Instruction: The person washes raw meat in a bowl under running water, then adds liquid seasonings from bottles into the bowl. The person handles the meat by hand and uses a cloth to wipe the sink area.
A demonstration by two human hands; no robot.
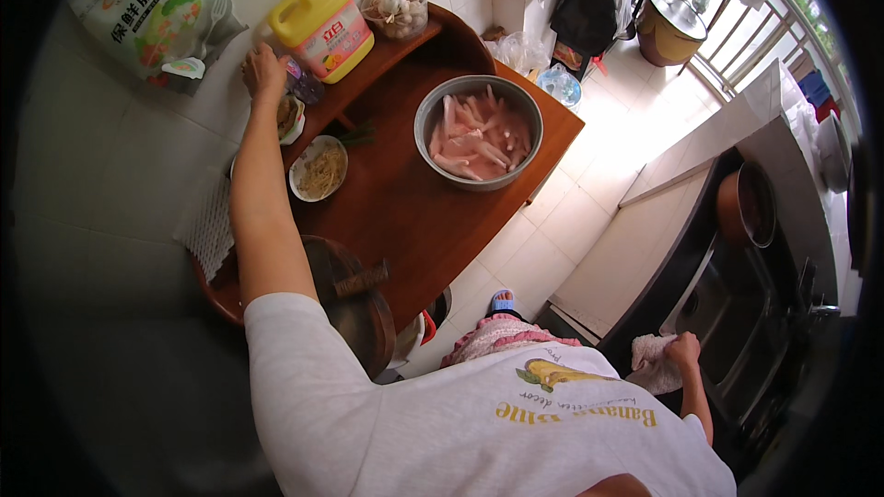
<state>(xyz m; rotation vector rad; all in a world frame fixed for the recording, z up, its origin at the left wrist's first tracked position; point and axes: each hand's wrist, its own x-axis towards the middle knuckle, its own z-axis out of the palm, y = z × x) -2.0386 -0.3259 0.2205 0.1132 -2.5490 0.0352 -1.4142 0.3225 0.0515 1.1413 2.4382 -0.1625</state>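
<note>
My left hand (264, 74) is stretched out to the back shelf of the brown wooden table. It is at a small purplish bottle (304, 85), beside a yellow jug with a pump top (324, 27); whether the fingers grip the bottle is hidden. Below the hand are a small bowl of brown food (287, 114) and a bowl of pale shreds (319, 169), with green stalks (357, 134) next to it. A round metal pot (421, 152) holds chicken feet in pinkish liquid. On the right, my right hand (682, 351) holds a crumpled pale cloth (650, 359) by the black counter's edge.
Garlic bulbs fill a clear tub (395, 8) on the shelf. A printed plastic bag (148, 21) hangs on the tiled wall. Round wooden boards (376, 331) lie at the table's near end. A sink (732, 310) and a reddish-brown pot (733, 203) are at right.
</note>
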